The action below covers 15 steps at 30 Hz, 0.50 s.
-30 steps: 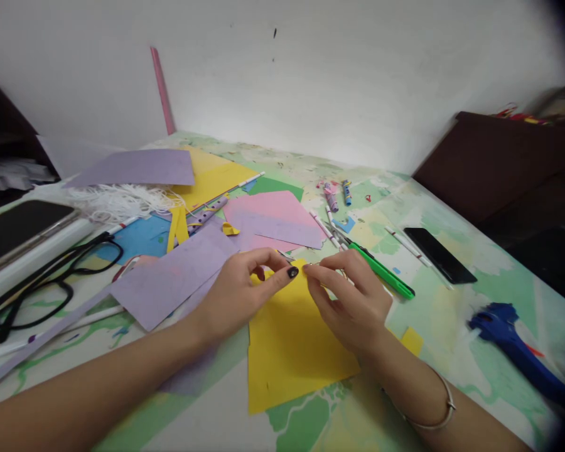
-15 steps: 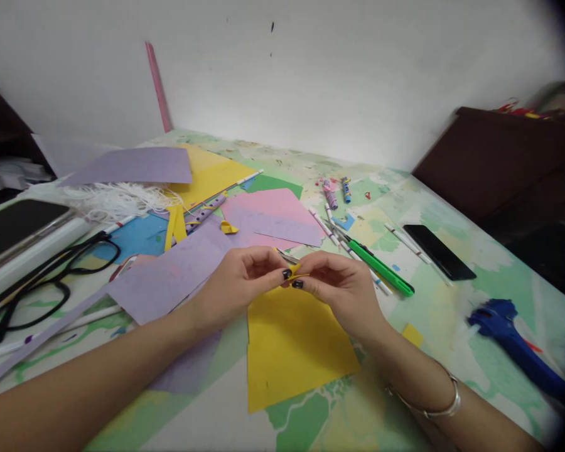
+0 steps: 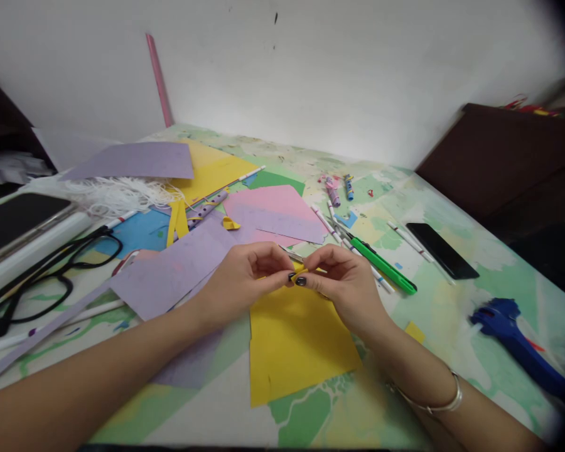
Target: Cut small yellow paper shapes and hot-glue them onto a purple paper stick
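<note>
Between the fingertips of both hands is a small folded piece of yellow paper (image 3: 300, 272). My left hand (image 3: 245, 273) pinches it from the left, thumb and forefinger closed. From the other side my right hand (image 3: 346, 282) grips it the same way, with the fingertips of both hands nearly meeting. Part of the piece is hidden by the fingers. Below the hands lies a yellow sheet (image 3: 301, 351). Just behind the fingertips a metal tip (image 3: 292, 254) shows, its rest covered. A lilac sheet (image 3: 169, 276) lies left of my left hand.
Right of the hands are a green utility knife (image 3: 381, 265), white paper sticks, a black phone (image 3: 442, 251) and a blue glue gun (image 3: 513, 339). On the left lie black glasses (image 3: 61, 282) and white string (image 3: 122, 193). Two small decorated rolls (image 3: 332, 191) and pink paper (image 3: 268, 210) lie farther back.
The fingers have shifted slightly on the yellow piece, and less of it sticks out past the right thumb. The whole view has moved a little; the other things lie as before.
</note>
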Each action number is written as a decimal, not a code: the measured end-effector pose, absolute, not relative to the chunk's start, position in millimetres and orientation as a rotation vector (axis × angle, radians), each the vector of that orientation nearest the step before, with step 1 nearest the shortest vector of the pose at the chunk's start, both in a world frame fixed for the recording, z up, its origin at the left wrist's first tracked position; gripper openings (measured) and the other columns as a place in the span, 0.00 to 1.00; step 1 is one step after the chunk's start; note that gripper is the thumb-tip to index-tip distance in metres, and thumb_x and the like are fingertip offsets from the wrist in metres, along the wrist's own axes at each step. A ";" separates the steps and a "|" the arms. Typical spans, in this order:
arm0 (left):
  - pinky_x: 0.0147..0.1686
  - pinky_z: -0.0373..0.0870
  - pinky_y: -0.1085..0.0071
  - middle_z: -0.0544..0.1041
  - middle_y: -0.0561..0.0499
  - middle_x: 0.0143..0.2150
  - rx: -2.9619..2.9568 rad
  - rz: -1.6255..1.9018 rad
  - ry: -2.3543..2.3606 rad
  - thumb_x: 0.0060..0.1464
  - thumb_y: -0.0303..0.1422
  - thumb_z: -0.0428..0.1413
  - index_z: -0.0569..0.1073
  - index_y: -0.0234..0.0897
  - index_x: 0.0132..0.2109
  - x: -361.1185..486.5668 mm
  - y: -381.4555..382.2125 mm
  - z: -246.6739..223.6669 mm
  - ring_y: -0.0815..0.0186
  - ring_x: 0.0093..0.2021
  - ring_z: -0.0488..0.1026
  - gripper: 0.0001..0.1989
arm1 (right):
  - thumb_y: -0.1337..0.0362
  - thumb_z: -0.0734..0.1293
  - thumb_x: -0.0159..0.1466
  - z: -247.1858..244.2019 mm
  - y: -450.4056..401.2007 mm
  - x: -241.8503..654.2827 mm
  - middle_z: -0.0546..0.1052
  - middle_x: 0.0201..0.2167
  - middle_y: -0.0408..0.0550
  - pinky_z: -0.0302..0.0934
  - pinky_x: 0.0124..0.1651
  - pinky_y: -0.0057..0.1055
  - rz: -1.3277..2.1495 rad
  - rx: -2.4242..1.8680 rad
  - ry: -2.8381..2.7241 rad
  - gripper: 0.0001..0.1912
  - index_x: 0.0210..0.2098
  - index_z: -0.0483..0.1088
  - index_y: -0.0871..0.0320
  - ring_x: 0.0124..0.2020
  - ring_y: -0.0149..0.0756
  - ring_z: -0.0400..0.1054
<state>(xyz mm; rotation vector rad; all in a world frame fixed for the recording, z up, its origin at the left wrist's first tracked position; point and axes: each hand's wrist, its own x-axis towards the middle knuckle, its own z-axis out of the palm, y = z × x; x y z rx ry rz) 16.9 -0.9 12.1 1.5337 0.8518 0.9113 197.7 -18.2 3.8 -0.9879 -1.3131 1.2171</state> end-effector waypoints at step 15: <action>0.39 0.75 0.77 0.79 0.54 0.33 1.517 1.013 0.745 0.47 0.25 0.63 0.74 0.35 0.38 17.2 -3.7 9.9 0.71 0.35 0.78 0.09 | 0.70 0.75 0.49 3.1 -16.3 197.6 0.71 0.22 0.39 0.57 0.25 0.23 1.179 -1.027 -1.320 0.09 0.24 0.69 0.59 0.23 0.24 0.63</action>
